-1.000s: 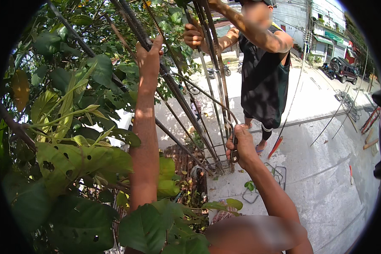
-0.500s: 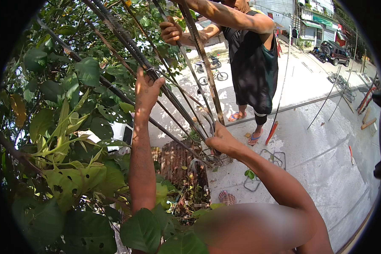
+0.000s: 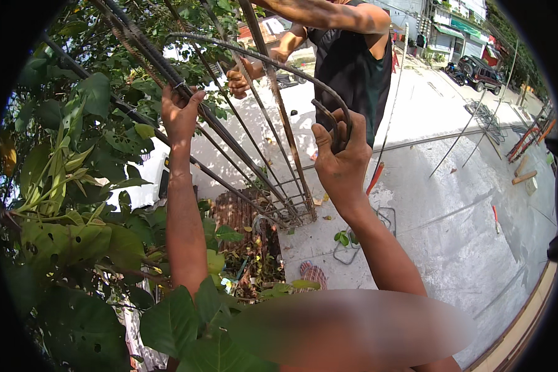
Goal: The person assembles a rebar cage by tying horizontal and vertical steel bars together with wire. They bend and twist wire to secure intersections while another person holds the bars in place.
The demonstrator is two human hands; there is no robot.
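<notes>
Tall steel reinforcing bars [image 3: 232,139] rise slanting from the slab. My left hand [image 3: 181,115] is closed around a bundle of these bars, just below a wire tie. Raised to the right of the bars, my right hand [image 3: 346,158] grips the hooked ends of a rebar stirrup [image 3: 263,59], a thin bent steel bar. Its long side arches up and left, passing in front of the upright bars. At the bars' foot, several cross ties [image 3: 291,197] ring them. Facing me, a person in a dark sleeveless top [image 3: 347,68] has a hand [image 3: 245,77] at one upright bar.
Dense leafy branches [image 3: 93,167] crowd the left side and hang over my left forearm. Bent stirrups [image 3: 347,251] lie on the concrete slab [image 3: 440,211]. Thin upright rods [image 3: 457,133] stand at the right. Rusty sheet metal [image 3: 232,214] lies below the bars.
My right hand has risen from the foot of the bars, lifting the stirrup's hooked ends. My left hand keeps its hold on the bundle. The other person's hand has shifted lower.
</notes>
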